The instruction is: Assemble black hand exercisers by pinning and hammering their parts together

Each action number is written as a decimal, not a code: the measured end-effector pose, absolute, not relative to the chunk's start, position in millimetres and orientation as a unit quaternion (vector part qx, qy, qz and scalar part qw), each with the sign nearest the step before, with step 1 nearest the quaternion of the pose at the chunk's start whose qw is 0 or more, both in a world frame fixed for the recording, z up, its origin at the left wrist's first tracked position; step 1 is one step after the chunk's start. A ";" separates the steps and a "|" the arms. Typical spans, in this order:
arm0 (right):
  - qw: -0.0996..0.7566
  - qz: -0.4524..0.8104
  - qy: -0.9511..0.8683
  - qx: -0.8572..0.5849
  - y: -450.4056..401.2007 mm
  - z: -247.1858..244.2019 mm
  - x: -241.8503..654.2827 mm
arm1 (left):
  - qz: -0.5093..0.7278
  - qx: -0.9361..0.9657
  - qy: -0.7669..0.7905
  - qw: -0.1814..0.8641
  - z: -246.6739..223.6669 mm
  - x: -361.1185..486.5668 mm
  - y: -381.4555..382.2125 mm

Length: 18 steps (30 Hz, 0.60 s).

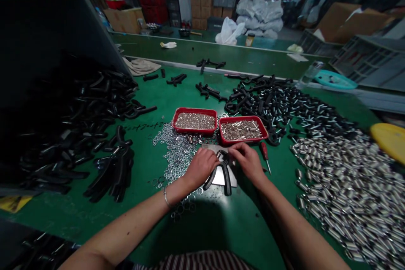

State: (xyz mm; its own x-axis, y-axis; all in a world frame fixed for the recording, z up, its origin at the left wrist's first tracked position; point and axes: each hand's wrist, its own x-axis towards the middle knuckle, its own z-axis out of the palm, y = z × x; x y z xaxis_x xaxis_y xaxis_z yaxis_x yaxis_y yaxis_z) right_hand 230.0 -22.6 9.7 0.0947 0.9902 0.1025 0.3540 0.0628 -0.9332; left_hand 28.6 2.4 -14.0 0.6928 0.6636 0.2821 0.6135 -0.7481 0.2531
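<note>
A black plastic spring clamp (227, 177) lies over a small metal plate (233, 180), its two handles pointing towards me. My left hand (202, 166) is closed on the clamp's left side, near the jaws. My right hand (248, 161) is at the jaws' right side, with thumb and fingers pinched together. Whatever is between those fingertips is too small to make out. Just beyond the hands stand two red trays: the left tray (194, 131) holds tiny metal parts, the right tray (243, 140) small metal pins. A red-handled screwdriver (265, 154) lies beside my right hand.
Loose metal rings (177, 158) spread left of my hands. Metal springs (351, 194) are heaped at right, below a pile of black clamp parts (278, 101). More black handles (107, 93) spill from a large bin (85, 12) at left. A yellow lid (389, 139) sits far right.
</note>
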 end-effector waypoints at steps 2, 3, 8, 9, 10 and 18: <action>0.427 0.301 -0.607 -0.599 -41.3 -1.7 229.9 | 0.187 0.926 0.320 0.067 -14.8 24.9 0.9; 0.412 0.277 -0.628 -0.599 -46.6 -6.7 228.5 | 0.191 0.930 0.306 0.072 -14.5 23.1 -0.2; 0.373 0.193 -0.718 -0.555 -47.7 -19.1 218.8 | 0.216 0.897 0.345 0.173 -8.1 18.7 -4.1; 0.363 0.178 -0.733 -0.546 -46.3 -19.7 217.3 | 0.222 0.884 0.357 0.206 -6.2 18.0 -2.4; 0.351 0.164 -0.747 -0.540 -45.1 -20.1 216.0 | 0.231 0.870 0.366 0.236 -4.1 16.8 0.7; 0.247 0.060 -0.798 -0.546 -47.4 -16.4 209.2 | 0.319 0.796 0.441 0.264 27.6 -15.1 61.9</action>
